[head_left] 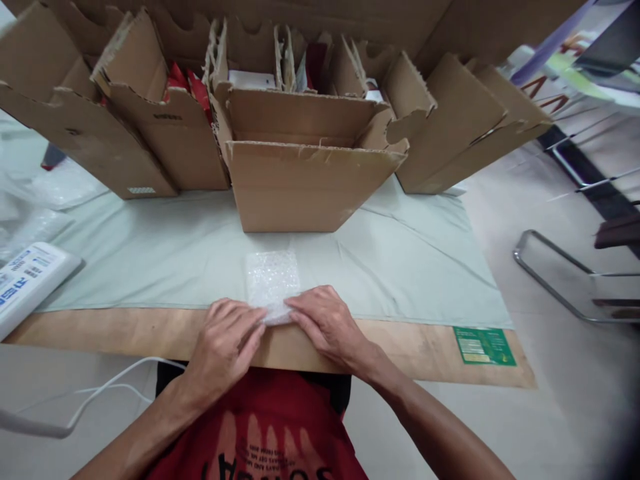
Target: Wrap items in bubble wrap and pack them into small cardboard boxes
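Observation:
A small clear sheet of bubble wrap (273, 277) lies near the table's front edge, its near end folded or rolled between my hands. At its left corner, my left hand (227, 340) pinches the near edge with thumb and fingers together. From the other side my right hand (323, 323) grips the right corner, thumb below and fingers on top. Whether anything sits inside the fold I cannot tell. Just beyond the sheet stands an open cardboard box (315, 187).
Several cardboard bins (185, 153) line the back, some holding red packets (183, 83). More bubble wrap (65, 183) and a white device with a printed label (35, 280) are at left. A green card (484, 346) lies at the right front edge. A metal-framed chair (545, 287) stands beyond.

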`<state>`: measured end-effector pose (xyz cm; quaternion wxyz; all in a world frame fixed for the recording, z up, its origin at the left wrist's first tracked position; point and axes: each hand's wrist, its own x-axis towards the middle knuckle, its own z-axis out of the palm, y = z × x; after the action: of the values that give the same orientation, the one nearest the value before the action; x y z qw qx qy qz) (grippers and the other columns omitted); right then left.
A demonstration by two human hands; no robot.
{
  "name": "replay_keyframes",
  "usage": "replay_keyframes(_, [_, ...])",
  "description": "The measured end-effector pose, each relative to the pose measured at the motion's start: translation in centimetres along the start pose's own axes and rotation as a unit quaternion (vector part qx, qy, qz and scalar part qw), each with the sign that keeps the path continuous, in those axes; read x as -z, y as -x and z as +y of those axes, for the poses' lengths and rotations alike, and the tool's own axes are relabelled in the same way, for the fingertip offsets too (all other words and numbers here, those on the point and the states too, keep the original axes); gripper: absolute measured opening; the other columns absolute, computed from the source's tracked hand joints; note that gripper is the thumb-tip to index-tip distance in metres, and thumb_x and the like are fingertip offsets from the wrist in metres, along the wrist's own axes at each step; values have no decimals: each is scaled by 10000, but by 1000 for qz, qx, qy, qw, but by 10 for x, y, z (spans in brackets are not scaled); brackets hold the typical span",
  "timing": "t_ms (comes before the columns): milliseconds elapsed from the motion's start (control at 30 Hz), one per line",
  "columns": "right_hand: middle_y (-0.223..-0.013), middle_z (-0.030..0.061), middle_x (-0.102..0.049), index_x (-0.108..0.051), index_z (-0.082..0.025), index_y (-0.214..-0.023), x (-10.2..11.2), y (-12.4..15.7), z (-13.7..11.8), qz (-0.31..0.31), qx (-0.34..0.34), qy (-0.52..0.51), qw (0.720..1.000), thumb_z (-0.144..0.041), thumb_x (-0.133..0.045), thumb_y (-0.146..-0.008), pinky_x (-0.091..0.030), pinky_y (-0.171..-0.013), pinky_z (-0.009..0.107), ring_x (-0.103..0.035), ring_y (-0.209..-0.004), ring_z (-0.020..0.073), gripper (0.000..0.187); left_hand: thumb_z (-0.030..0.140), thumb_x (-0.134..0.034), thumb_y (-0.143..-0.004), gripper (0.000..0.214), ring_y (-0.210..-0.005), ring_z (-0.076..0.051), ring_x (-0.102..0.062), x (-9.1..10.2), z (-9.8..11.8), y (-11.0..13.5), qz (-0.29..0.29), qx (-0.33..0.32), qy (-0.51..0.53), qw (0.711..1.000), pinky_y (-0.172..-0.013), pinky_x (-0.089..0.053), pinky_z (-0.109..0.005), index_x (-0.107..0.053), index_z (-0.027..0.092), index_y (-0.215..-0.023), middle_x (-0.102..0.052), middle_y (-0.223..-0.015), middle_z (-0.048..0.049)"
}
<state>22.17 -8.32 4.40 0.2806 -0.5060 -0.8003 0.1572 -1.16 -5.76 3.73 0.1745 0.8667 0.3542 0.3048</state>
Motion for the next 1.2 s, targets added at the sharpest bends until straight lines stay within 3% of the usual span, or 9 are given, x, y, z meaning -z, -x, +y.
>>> replay_keyframes(133, [-1199, 122, -710, -672, -200, -1183, 3, 0, -4, 67, 20, 80, 994, -243, -558, -1007, -454, -908, 423, -631, -1077, 256, 214, 200, -571, -975, 190, -795, -201, -690, -13, -12, -16, 38, 74, -22, 996, -772, -516, -361, -671, 175, -1134, -775, -934, -61])
replay_keyframes(400, [-1146, 94, -759, -672, -194, -1201, -2, -19, 9, -46, 46, 91, 994, -113, -480, -1020, -433, -908, 408, -664, -1026, 223, 277, 363, -606, -955, 361, -883, -211, -674, -9, -12, -15, 86, 209, 29, 974, -798, -565, -378, -630, 182, -1267, -697, -1059, -90])
replay_keyframes(500, [-1107, 83, -786, -693, -191, -1184, 0, -24, 11, 5, -16, 1, 1000, -192, -509, -1036, -471, -897, 388, -697, -995, 216, 236, 413, -655, -913, 546, -1043, -231, -688, 0, -3, -6, 133, 331, 197, 913, -901, -584, -411, -524, 191, -1394, -659, -1249, -129])
replay_keyframes(600, [-1066, 57, -796, -718, -214, -1163, 2, -24, 2, 16, -117, -97, 988, -241, -549, -1014, -507, -900, 383, -710, -960, 209, 227, 440, -717, -865, 647, -1171, -281, -687, 3, 7, -7, 99, 427, 409, 800, -991, -574, -463, -489, 179, -1411, -663, -1314, -158])
replay_keyframes(700, [-987, 24, -793, -729, -236, -1153, 1, -22, -10, -33, -184, -209, 960, -265, -564, -987, -539, -825, 340, -713, -868, 186, 236, 424, -780, -807, 639, -1237, -301, -658, -4, 15, -16, 57, 432, 554, 710, -1073, -528, -477, -556, 163, -1346, -699, -1280, -150])
replay_keyframes(800, [-1016, 41, -783, -736, -238, -1134, 1, -20, -16, -32, -169, -224, 959, -294, -573, -982, -540, -841, 347, -713, -917, 200, 230, 418, -795, -792, 587, -1162, -276, -690, -14, 17, -24, 73, 428, 596, 676, -1076, -516, -460, -608, 165, -1287, -737, -1205, -121])
replay_keyframes(933, [-1209, 110, -705, -707, -234, -1189, 19, -22, -10, 76, -152, -134, 976, -442, -659, -935, -490, -967, 460, -659, -1062, 263, 332, 413, -778, -808, 481, -1077, -248, -706, -15, 16, -27, 53, 407, 557, 722, -985, -553, -398, -660, 184, -1214, -762, -1130, -83])
replay_keyframes(1100, [-1066, 48, -735, -688, -231, -1175, 40, -36, -11, -59, -167, -242, 954, -522, -755, -830, -518, -833, 349, -660, -904, 204, 456, 333, -714, -847, 315, -934, -212, -694, -4, 24, -31, -42, 347, 415, 840, -829, -556, -309, -687, 207, -1135, -756, -1026, -41])
replay_keyframes(1200, [-809, -2, -709, -698, -219, -895, 45, -40, -15, -39, -174, -223, 958, -417, -718, -871, -480, -785, 317, -623, -761, 167, 201, 293, -685, -842, 297, -897, -204, -683, -6, 28, -36, -45, 321, 419, 848, -781, -552, -295, -659, 209, -1126, -732, -1009, -42])
